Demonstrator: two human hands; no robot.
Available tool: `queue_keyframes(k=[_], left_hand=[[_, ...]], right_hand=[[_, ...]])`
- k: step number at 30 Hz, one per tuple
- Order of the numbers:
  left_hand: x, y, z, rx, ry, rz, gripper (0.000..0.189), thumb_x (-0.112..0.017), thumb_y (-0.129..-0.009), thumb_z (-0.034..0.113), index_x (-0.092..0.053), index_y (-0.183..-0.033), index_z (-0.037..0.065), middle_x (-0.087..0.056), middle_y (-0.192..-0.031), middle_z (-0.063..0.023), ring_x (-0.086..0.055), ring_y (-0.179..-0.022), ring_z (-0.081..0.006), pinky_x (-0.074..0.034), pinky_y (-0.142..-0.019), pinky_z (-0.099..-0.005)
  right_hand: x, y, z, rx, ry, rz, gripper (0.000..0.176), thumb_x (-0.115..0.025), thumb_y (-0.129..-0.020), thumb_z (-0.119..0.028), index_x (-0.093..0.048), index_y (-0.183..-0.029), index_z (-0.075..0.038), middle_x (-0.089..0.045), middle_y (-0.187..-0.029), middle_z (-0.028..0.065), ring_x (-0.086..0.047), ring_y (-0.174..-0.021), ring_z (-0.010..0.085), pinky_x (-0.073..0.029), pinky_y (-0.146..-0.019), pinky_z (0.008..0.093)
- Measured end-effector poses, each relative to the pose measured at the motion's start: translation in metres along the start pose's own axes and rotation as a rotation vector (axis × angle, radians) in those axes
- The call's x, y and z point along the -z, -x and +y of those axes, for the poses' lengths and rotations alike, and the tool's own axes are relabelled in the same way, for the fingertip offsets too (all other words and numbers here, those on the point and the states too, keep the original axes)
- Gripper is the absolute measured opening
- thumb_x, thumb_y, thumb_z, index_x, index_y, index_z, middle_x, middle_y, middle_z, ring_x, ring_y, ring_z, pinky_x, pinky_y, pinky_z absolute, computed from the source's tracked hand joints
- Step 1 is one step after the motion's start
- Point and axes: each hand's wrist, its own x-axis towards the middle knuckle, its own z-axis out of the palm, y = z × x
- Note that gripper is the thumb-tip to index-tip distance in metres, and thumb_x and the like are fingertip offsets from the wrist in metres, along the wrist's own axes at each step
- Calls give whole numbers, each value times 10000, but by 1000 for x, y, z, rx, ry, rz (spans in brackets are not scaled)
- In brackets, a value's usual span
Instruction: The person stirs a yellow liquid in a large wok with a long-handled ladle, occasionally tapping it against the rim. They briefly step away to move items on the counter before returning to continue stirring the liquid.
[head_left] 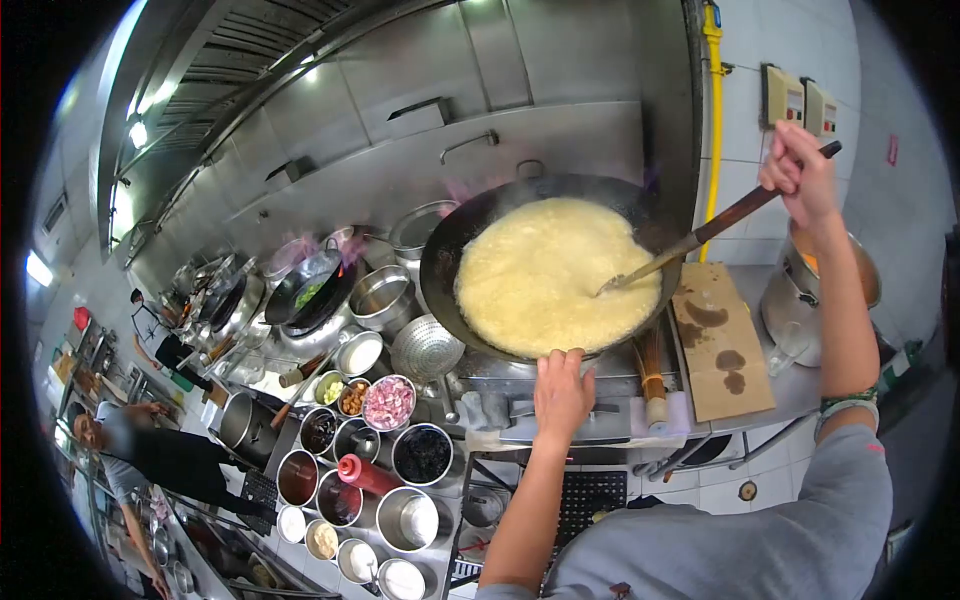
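A large black wok sits on the range, filled with bubbling pale yellow liquid. My right hand is closed around the dark wooden handle of a long wok utensil, raised to the right of the wok. The utensil's metal shaft slopes down into the liquid, which hides its head. At the wok's near side, my left hand has its fingers curled over the rim, with the thumb a little apart. Right of this hand, a bamboo brush stands against the range front.
Left of the wok are a perforated strainer, a metal pot and a second wok with greens. Several ingredient containers and a red squeeze bottle crowd the counter. Stained cardboard lies right. A person stands far left.
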Motion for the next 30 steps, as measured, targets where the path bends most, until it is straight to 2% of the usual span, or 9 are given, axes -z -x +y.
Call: queue_keyframes(k=[5,13,16,19,22,23,26,30], left_hand=[[-2,-5,1,-3,-14,-8,298,-711,-808,106,-604,-1077,36,-551,-946,-178,-527,-899,-394,-456,-760,-476],[-14,-14,-6,-2,-98,-14,271,-696,-801,96,-600,-1049,43,-540,-899,-165,-529,-850,-384,-448,-725,-480],[-17,-16,-6,5,-137,-16,263,-691,-788,84,-604,-1034,45,-541,-885,-158,-528,-830,-377,-449,-720,-474],[-26,-15,-11,-6,-192,2,249,-688,-774,69,-606,-1008,50,-546,-877,-150,-530,-813,-366,-448,-709,-462],[-29,-15,-12,-14,-222,17,230,-689,-765,57,-602,-977,57,-551,-876,-143,-534,-801,-353,-446,-695,-450],[-29,-16,-12,-16,-225,23,223,-691,-763,53,-601,-967,59,-553,-877,-140,-535,-798,-349,-445,-691,-446],[-33,-15,-15,-32,-232,50,224,-699,-757,49,-594,-954,63,-552,-876,-138,-535,-798,-346,-442,-684,-445],[-35,-15,-14,-32,-243,83,225,-699,-759,50,-588,-955,61,-551,-878,-140,-534,-806,-348,-443,-687,-450]], right_hand=[[14,4,31,5,-181,46,310,-497,-1029,-242,-496,-760,-88,-270,-494,-52,-272,-389,84,-315,-463,276],[5,19,159,79,-362,158,315,-463,-1031,-246,-457,-754,-95,-274,-511,-37,-254,-423,98,-315,-485,298],[-11,31,205,133,-440,79,325,-450,-1033,-242,-440,-744,-92,-282,-515,-30,-266,-441,106,-332,-509,304],[-23,43,245,213,-428,24,329,-424,-1048,-246,-433,-766,-75,-316,-540,-11,-320,-487,135,-365,-555,333],[-41,56,268,210,-364,62,326,-394,-1067,-269,-453,-805,-85,-355,-562,-2,-358,-507,136,-379,-608,339],[-45,59,276,243,-300,54,325,-397,-1071,-279,-463,-821,-82,-385,-595,14,-412,-546,157,-426,-674,372],[-58,66,289,269,-170,35,376,-419,-1067,-316,-442,-793,-60,-422,-612,21,-471,-578,171,-477,-733,403],[-58,61,292,342,-121,-191,331,-467,-1056,-266,-494,-817,-38,-480,-642,32,-516,-623,189,-497,-765,418]])
